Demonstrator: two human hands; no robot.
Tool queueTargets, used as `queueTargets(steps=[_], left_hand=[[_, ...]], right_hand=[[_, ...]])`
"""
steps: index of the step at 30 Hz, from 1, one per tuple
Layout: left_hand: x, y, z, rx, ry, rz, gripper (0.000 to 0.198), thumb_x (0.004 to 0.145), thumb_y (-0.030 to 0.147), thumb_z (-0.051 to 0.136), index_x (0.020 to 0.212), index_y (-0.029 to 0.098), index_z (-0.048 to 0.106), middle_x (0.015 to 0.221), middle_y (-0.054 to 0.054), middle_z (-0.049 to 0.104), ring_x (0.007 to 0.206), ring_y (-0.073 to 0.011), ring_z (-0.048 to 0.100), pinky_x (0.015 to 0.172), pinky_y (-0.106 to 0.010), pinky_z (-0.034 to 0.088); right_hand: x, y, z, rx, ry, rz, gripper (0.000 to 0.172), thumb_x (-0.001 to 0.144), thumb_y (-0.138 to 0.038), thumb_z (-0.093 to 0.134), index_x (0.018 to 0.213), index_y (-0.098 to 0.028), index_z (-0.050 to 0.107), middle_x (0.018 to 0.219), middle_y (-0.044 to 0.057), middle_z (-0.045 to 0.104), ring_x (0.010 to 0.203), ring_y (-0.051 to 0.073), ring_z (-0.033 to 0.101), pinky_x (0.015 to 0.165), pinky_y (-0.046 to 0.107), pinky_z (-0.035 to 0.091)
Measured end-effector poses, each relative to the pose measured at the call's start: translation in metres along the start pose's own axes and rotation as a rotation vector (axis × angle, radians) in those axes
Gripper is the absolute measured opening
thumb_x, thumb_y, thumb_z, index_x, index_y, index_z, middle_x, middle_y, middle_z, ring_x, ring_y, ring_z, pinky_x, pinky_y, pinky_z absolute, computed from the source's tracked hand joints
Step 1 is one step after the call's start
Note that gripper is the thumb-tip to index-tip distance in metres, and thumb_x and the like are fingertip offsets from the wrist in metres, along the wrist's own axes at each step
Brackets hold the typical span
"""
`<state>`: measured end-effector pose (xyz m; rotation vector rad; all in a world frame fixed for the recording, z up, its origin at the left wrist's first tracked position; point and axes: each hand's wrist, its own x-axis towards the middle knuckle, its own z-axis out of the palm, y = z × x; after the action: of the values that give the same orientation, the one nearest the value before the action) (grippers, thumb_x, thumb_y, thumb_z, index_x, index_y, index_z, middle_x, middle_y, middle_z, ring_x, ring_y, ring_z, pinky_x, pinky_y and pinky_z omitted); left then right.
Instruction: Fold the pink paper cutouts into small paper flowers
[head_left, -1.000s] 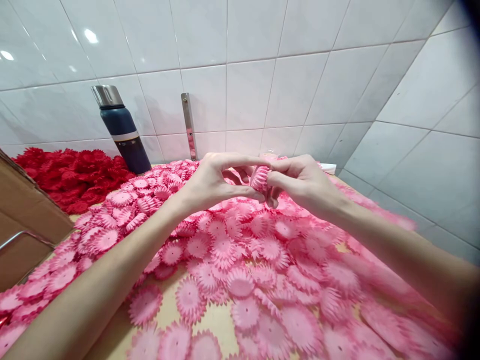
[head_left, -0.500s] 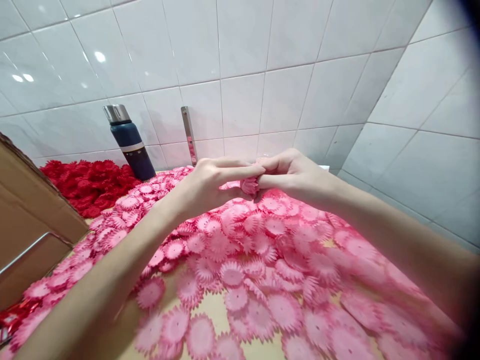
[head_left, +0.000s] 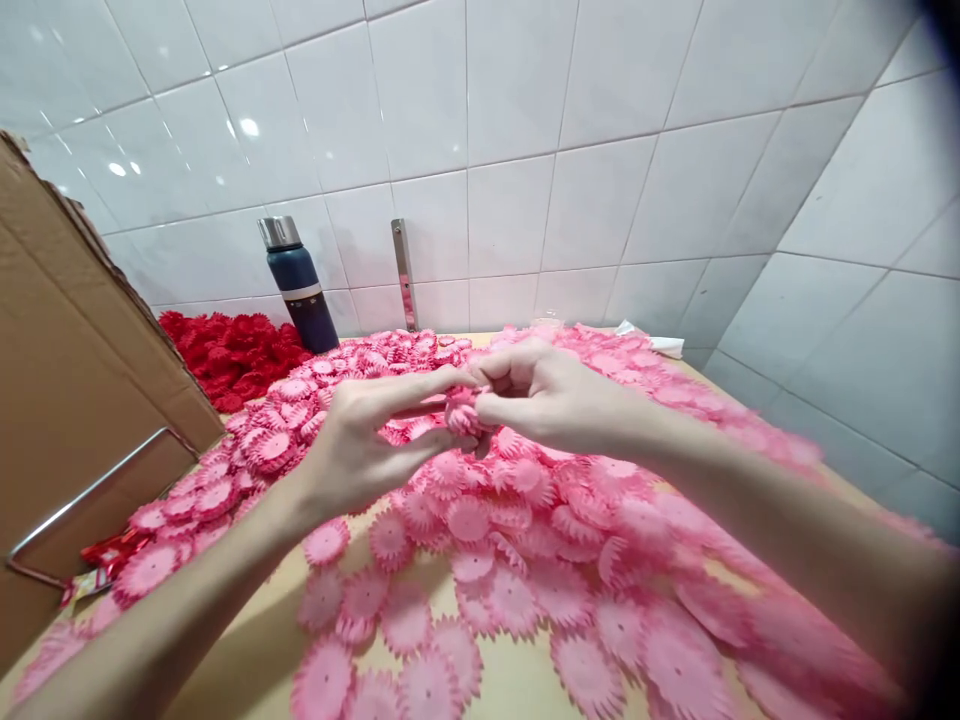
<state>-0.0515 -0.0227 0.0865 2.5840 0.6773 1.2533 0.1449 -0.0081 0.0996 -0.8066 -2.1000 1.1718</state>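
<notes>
Between my two hands is a small pink petal piece (head_left: 462,412), gathered into a frilly cup like a flower. My left hand (head_left: 386,425) pinches it from the left with thumb and fingers. From the right, my right hand (head_left: 536,395) grips its edge with thumb and curled forefinger. Its underside and the fingertips behind it are partly hidden. Below and all around lie many flat pink petal discs (head_left: 469,520) with toothed edges and a small hole in the middle, heaped on a pale wooden table (head_left: 517,680).
A dark blue bottle (head_left: 304,290) with a steel cap stands against the tiled wall (head_left: 510,220). Beside it is a heap of red petal pieces (head_left: 236,355). A cardboard box (head_left: 82,330) with a metal rod (head_left: 90,495) borders the left. A metal strip (head_left: 403,275) leans at the wall.
My view has turned a little left and the scene has shifted right. Both hands have come lower and nearer, still holding the pink petal piece between them.
</notes>
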Motion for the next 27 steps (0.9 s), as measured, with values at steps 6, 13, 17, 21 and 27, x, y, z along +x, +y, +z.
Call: queueTargets(steps=[6,13,17,21,27], left_hand=[[-0.025,-0.013,0.013,0.098,0.050,0.126,0.047,0.075,0.011,0.073,0.120,0.022,0.064,0.118,-0.010,0.069,0.103,-0.0194,0.067,0.089,-0.032,0.057],[-0.042,-0.009,0.018,-0.277,0.214,-0.131,0.034,0.074,0.002,0.071,0.102,0.021,0.072,0.090,-0.002,0.077,0.073,-0.0151,0.074,0.068,-0.020,0.061],[-0.048,-0.012,0.021,-0.603,0.182,-0.413,0.026,0.073,0.006,0.073,0.095,0.019,0.073,0.078,-0.001,0.076,0.063,-0.0137,0.072,0.060,-0.018,0.061],[-0.050,-0.016,0.021,-0.784,0.148,-0.606,0.021,0.071,0.010,0.077,0.090,0.018,0.073,0.073,0.001,0.074,0.059,-0.0104,0.069,0.059,-0.016,0.058],[-0.052,-0.019,0.028,-0.867,0.118,-0.688,0.026,0.079,0.018,0.070,0.105,0.022,0.070,0.093,-0.004,0.071,0.081,-0.0150,0.068,0.077,-0.027,0.059]], right_hand=[[0.000,0.003,0.010,-0.155,-0.078,0.031,0.019,0.075,-0.011,0.046,0.069,-0.015,0.063,0.067,0.002,0.066,0.060,0.012,0.058,0.051,0.023,0.041],[0.002,0.009,0.020,-0.047,-0.106,0.089,0.017,0.077,-0.013,0.047,0.060,-0.017,0.048,0.058,-0.002,0.057,0.050,0.008,0.049,0.043,0.020,0.032],[0.004,0.020,0.020,-0.020,-0.174,0.094,0.020,0.077,-0.012,0.048,0.059,-0.018,0.042,0.052,-0.007,0.039,0.046,0.006,0.035,0.042,0.021,0.023],[0.004,0.025,0.016,0.020,-0.227,0.096,0.030,0.078,-0.013,0.051,0.057,-0.020,0.030,0.052,-0.009,0.025,0.046,0.006,0.029,0.042,0.023,0.018],[0.005,0.025,0.011,-0.113,-0.230,0.172,0.020,0.081,-0.017,0.049,0.061,-0.017,0.044,0.057,-0.005,0.040,0.050,0.007,0.036,0.046,0.023,0.027]])
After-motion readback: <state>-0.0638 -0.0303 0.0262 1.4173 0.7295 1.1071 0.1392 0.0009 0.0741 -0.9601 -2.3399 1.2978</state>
